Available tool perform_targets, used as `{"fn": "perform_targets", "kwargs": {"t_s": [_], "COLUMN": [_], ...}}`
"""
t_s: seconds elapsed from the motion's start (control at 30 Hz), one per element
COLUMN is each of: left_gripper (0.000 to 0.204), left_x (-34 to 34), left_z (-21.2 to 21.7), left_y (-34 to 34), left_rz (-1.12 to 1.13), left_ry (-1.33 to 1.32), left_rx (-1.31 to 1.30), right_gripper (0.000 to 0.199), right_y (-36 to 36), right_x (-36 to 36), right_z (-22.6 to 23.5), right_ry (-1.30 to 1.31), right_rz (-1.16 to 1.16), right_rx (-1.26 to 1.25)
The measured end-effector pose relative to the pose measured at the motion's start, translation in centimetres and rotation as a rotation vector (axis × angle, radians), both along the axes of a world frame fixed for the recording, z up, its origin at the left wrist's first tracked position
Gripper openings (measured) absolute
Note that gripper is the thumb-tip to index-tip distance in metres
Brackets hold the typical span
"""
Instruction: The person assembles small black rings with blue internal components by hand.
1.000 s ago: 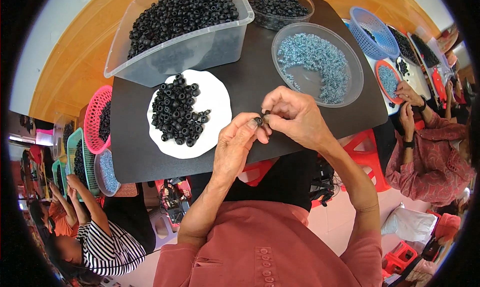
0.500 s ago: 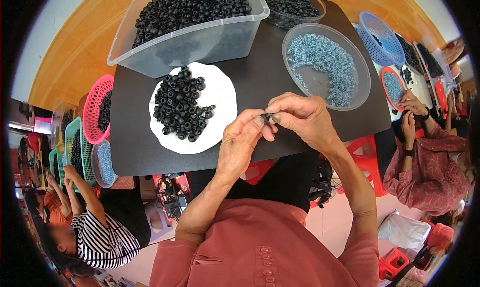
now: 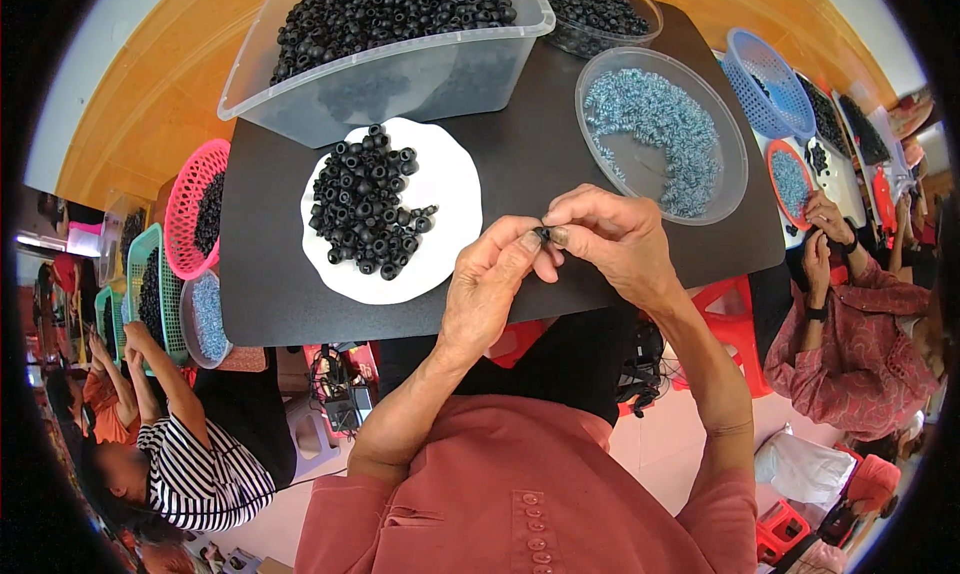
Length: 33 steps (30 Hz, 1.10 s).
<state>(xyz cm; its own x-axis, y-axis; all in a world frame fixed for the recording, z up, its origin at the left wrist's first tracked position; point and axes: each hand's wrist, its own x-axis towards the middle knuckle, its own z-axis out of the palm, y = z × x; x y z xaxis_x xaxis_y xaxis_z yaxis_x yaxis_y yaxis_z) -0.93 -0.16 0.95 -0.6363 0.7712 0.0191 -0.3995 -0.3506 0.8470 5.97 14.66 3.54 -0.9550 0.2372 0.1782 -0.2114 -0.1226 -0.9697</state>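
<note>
My left hand (image 3: pixel 492 286) and my right hand (image 3: pixel 620 242) meet above the front of the dark table. Between their fingertips is a small black hollow cap (image 3: pixel 543 235), pinched from both sides and partly covered by the thumbs. Left of my hands lies a white plate (image 3: pixel 445 179) with a scalloped rim. Black hollow caps (image 3: pixel 365 209) are heaped on it. Beyond my right hand, a round clear tub (image 3: pixel 735 179) holds many small pale-blue pieces (image 3: pixel 665 124), gathered toward its far and right sides.
A large clear bin (image 3: pixel 420 74) of black caps stands at the back of the dark table (image 3: pixel 530 144), beside a round clear bowl (image 3: pixel 655 32) of more. Pink (image 3: pixel 185 209) and green baskets (image 3: pixel 173 314) stand left. People sit at both sides; a blue basket (image 3: pixel 770 109) is far right.
The view has shifted slightly, so the table things sit a little differently in it. My hands keep pinching the black cap, which appears turned a little between the fingertips.
</note>
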Motion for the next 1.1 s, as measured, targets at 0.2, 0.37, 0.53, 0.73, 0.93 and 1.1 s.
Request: {"fn": "perform_targets", "kwargs": {"t_s": [0.2,0.37,0.53,0.73,0.93,1.1], "left_gripper": [0.023,0.023,0.024,0.025,0.029,0.022], "left_x": [0.0,0.0,0.1,-0.1,0.1,0.3], "left_z": [0.0,0.0,-0.1,-0.5,-0.6,0.5], "left_y": [-0.1,-0.1,-0.1,-0.2,0.0,-0.2], "left_rz": [0.002,-0.002,0.011,-0.026,-0.003,0.005], "left_ry": [0.013,-0.008,0.021,0.041,0.155,0.16], "left_rx": [-0.02,-0.01,-0.007,-0.015,-0.038,-0.118], "right_gripper": [0.012,0.012,0.012,0.011,0.009,0.008], "right_y": [0.1,0.1,-0.2,0.0,0.6,0.6], "right_x": [0.2,0.1,0.2,0.3,0.4,0.7], "right_z": [-0.2,-0.5,-0.3,-0.5,-0.1,0.0], "right_ry": [-0.022,0.017,0.038,-0.054,-0.078,-0.096], "right_rz": [-0.001,-0.012,-0.026,-0.05,-0.014,-0.033], "right_rx": [-0.002,0.049,0.072,0.023,0.092,0.121]}}
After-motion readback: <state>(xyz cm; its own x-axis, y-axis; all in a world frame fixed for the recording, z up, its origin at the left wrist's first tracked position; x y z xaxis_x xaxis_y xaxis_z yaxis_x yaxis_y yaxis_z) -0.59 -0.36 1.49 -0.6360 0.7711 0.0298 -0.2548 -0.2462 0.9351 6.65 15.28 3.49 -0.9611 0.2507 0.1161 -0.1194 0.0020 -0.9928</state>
